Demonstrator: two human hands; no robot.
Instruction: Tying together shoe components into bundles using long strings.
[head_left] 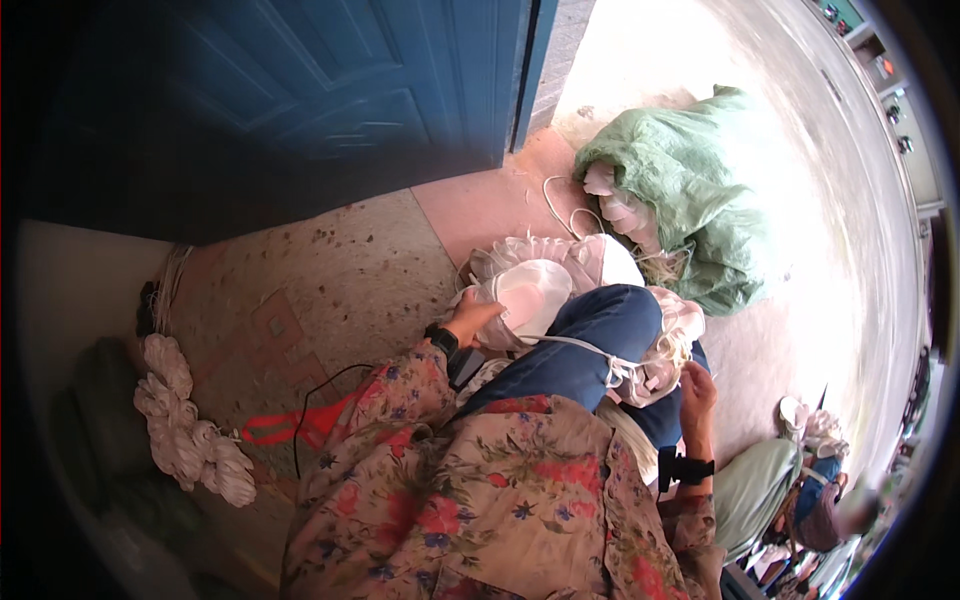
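Note:
My left hand (472, 318) grips the near-left rim of a pale, translucent bowl-shaped piece (535, 290), thumb at its edge. Behind it lies a row of similar ruffled pale pieces (520, 252). A white cord (570, 342) runs from beside that bowl-shaped piece across my jeans to a knot at a pale bundle (668, 362) by my right knee. At this bundle's right side is my right hand (697, 392), its fingers curled in; what they pinch, if anything, is too small to make out.
A green woven sack (690, 190) with pale pieces at its mouth stands ahead right. The blue door (340, 90) is ahead left. Pale bundles (185, 430) lie at left, near a red strip (285, 428). Another person's green-clad leg (755, 495) is close at right.

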